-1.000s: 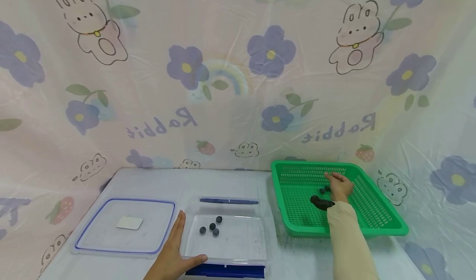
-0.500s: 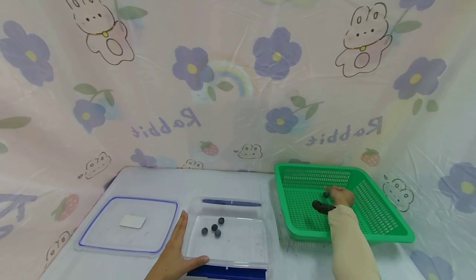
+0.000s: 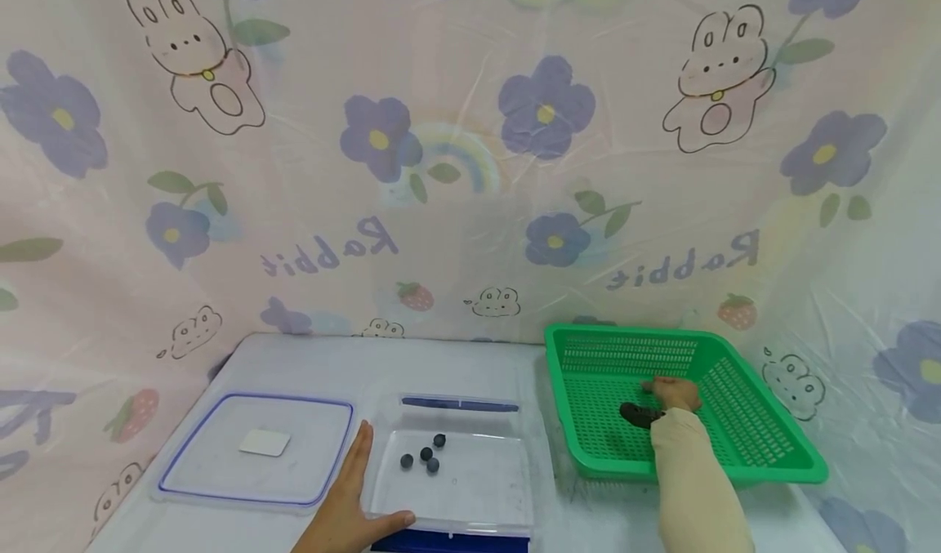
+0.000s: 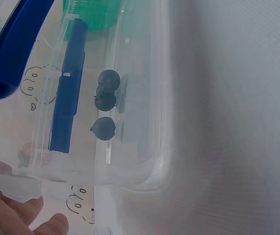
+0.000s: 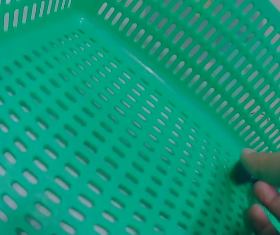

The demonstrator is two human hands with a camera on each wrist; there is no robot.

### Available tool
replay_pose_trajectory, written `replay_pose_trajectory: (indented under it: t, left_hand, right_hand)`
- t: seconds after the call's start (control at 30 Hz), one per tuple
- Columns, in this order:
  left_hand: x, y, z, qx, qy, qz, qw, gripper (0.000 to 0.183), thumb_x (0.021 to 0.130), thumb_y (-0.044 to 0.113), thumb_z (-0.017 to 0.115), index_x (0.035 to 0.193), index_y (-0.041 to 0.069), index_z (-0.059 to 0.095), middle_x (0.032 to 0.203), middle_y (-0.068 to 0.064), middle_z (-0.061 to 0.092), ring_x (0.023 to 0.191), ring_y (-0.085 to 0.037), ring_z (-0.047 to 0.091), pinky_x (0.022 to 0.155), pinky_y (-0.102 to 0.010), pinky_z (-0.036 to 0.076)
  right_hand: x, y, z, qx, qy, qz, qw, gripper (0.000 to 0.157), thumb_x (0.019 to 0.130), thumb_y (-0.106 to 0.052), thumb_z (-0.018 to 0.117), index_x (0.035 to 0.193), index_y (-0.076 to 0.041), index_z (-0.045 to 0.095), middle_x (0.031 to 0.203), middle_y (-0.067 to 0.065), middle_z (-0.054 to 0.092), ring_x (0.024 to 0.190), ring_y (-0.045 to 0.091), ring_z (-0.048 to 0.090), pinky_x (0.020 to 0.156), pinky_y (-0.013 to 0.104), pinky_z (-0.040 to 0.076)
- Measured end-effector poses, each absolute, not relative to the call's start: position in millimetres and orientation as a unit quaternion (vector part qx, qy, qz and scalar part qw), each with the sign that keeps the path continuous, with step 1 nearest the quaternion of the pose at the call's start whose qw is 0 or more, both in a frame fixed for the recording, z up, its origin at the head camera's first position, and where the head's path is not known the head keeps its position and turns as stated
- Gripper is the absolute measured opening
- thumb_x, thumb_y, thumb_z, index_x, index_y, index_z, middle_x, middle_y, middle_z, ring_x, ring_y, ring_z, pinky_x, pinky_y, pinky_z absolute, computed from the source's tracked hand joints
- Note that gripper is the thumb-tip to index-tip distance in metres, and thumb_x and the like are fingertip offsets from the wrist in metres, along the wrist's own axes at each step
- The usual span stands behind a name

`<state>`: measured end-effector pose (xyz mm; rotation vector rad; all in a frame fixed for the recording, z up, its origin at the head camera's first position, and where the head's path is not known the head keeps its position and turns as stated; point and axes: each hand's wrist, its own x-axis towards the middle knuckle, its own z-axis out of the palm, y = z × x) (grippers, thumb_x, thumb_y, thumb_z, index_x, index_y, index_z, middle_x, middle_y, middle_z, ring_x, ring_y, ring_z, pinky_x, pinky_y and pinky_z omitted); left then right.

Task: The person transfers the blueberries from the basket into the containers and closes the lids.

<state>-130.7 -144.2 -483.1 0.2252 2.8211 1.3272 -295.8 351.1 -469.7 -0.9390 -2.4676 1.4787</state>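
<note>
Several blueberries (image 3: 426, 454) lie in a clear plastic box (image 3: 488, 488), towards its left side. My left hand (image 3: 345, 496) rests along the box's left edge, fingers straight and thumb spread over the near rim; its fingertips (image 4: 56, 225) show by a box corner in the left wrist view. My right hand (image 3: 676, 393) is low inside a green basket (image 3: 599, 422). In the right wrist view its thumb and fingers pinch a dark round blueberry (image 5: 241, 172), blurred and partly covered by the fingers. The head view hides that blueberry.
A clear lid (image 3: 213, 463) with a blue seal lies left of the box, a white card (image 3: 265, 442) on it. Blue latch flaps (image 3: 459, 405) stick out from the box. A dark device (image 3: 638, 415) sits at my right wrist. A patterned curtain (image 3: 456, 234) hangs behind.
My right hand has lowered into the basket and closed its fingers on a blueberry. The dark berries seen beside it earlier no longer show in the head view. My left hand keeps its place.
</note>
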Motion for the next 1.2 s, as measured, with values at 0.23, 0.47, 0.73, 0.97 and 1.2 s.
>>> replay_pose_trajectory:
  t: [0.23, 0.47, 0.73, 0.97, 1.2]
  left_hand:
    - [-131, -143, -483, 0.076, 0.905, 0.418, 0.002, 0.128, 0.067, 0.054, 0.083, 0.155, 0.002, 0.006, 0.160, -0.021, 0.002, 0.142, -0.044, 0.008, 0.107, -0.064, 0.021]
    - [-132, -144, -483, 0.084, 0.903, 0.422, -0.002, 0.127, 0.067, 0.053, 0.084, 0.155, 0.003, 0.007, 0.160, -0.019, 0.002, 0.143, -0.043, 0.008, 0.106, -0.064, 0.021]
    - [-129, -144, -482, 0.078, 0.902, 0.425, -0.008, 0.127, 0.067, 0.052, 0.084, 0.155, 0.003, 0.007, 0.160, -0.020, 0.003, 0.142, -0.044, 0.008, 0.106, -0.065, 0.022]
    - [-130, -144, -483, 0.070, 0.903, 0.424, 0.001, 0.127, 0.067, 0.053, 0.084, 0.155, 0.002, 0.008, 0.160, -0.019, 0.002, 0.143, -0.044, 0.007, 0.106, -0.065, 0.020]
    - [-131, -143, -481, 0.073, 0.901, 0.427, 0.008, 0.127, 0.067, 0.052, 0.084, 0.155, 0.001, 0.007, 0.160, -0.019, 0.000, 0.143, -0.044, 0.006, 0.106, -0.065, 0.021]
  right_hand:
    - [-298, 358, -476, -0.271, -0.873, 0.404, 0.039, 0.039, 0.092, -0.019, 0.061, 0.120, 0.009, 0.061, 0.133, 0.035, 0.042, 0.123, 0.053, 0.032, 0.103, 0.058, 0.029]
    - [-297, 357, -478, -0.298, -0.859, 0.413, 0.044, 0.029, 0.092, -0.016, 0.062, 0.105, 0.010, 0.067, 0.128, 0.035, 0.043, 0.121, 0.053, 0.032, 0.103, 0.058, 0.030]
    - [-299, 354, -474, -0.298, -0.860, 0.414, 0.022, 0.047, 0.093, -0.020, 0.060, 0.122, 0.017, 0.055, 0.135, 0.039, 0.034, 0.126, 0.056, 0.024, 0.105, 0.058, 0.029]
    - [-295, 351, -468, -0.281, -0.839, 0.464, 0.042, 0.048, 0.093, -0.022, 0.057, 0.127, 0.013, 0.052, 0.138, 0.036, 0.032, 0.128, 0.056, 0.021, 0.103, 0.062, 0.028]
    - [-302, 351, -467, -0.285, -0.814, 0.502, 0.068, 0.042, 0.093, -0.023, 0.061, 0.120, 0.009, 0.058, 0.137, 0.034, 0.036, 0.127, 0.053, 0.025, 0.101, 0.062, 0.030]
